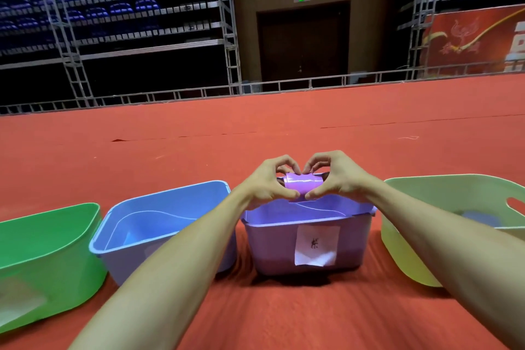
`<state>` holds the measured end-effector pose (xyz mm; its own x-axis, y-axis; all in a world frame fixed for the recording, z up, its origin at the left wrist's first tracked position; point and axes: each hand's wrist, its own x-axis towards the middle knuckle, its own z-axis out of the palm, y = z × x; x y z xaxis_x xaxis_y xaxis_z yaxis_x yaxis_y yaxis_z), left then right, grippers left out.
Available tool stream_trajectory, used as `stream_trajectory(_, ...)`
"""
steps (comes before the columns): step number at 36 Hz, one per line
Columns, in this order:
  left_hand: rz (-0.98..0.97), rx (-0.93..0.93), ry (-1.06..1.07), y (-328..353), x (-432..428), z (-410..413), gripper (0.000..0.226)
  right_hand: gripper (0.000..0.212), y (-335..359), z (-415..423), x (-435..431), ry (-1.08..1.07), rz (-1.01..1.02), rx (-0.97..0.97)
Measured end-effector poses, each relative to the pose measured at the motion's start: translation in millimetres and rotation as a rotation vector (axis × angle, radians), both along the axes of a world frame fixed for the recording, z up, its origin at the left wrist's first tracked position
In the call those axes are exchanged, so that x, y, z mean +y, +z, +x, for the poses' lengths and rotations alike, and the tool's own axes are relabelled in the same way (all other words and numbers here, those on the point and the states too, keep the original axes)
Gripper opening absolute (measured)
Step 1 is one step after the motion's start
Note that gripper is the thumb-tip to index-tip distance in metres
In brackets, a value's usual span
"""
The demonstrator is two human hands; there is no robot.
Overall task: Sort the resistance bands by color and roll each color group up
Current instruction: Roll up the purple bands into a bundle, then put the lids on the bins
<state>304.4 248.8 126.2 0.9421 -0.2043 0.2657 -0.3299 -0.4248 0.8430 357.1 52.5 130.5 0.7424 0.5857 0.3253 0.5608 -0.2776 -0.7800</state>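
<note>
A rolled purple resistance band [302, 185] is held above the purple bin [306, 239]. My left hand [268, 182] pinches its left end between thumb and curled fingers. At the roll's right end my right hand [335, 177] pinches it the same way. A loose tail of the band hangs down just under the roll toward the bin's inside. The purple bin carries a white paper label [316, 246] on its front. A blue bin [162, 224] stands left of it, with a blue band lying inside.
A green bin [48, 253] sits at the far left and a pale yellow-green bin [454, 207] at the right, with something bluish inside. All stand on red carpet [255, 133]. Metal scaffolding, railings and a dark door lie far behind.
</note>
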Motion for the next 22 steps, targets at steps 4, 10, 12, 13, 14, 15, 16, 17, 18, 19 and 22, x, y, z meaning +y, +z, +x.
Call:
stream_trajectory(4,0.027,0.046,-0.021,-5,3,16,0.039,0.043,-6,16,7,0.021,-0.065,0.022)
stream_trajectory(10,0.073,0.111,-0.025,-21,5,26,0.041,0.046,-24,31,12,0.047,-0.187,0.017)
stream_trajectory(12,0.167,0.117,-0.019,-25,5,28,0.042,0.047,-30,35,14,0.044,-0.272,-0.022)
stream_trajectory(13,0.229,0.111,-0.014,-28,5,29,0.042,0.047,-33,36,15,0.045,-0.328,-0.045)
stream_trajectory(14,0.287,0.106,-0.008,-31,5,30,0.043,0.047,-35,36,16,0.047,-0.385,-0.069)
stream_trajectory(15,0.332,0.102,0.0,-33,5,30,0.043,0.048,-36,36,17,0.05,-0.426,-0.083)
stream_trajectory(16,0.357,0.1,0.007,-35,5,31,0.043,0.048,-37,36,18,0.052,-0.449,-0.087)
stream_trajectory(17,0.365,0.102,0.013,-36,5,32,0.043,0.047,-37,37,18,0.051,-0.461,-0.087)
stream_trajectory(18,0.368,0.108,0.015,-36,5,33,0.043,0.046,-37,37,17,0.047,-0.479,-0.093)
stream_trajectory(19,0.38,0.119,0.015,-36,4,34,0.042,0.046,-36,37,17,0.04,-0.503,-0.105)
stream_trajectory(22,0.503,0.159,0.02,-32,1,36,0.044,0.047,-29,34,14,0.014,-0.571,-0.137)
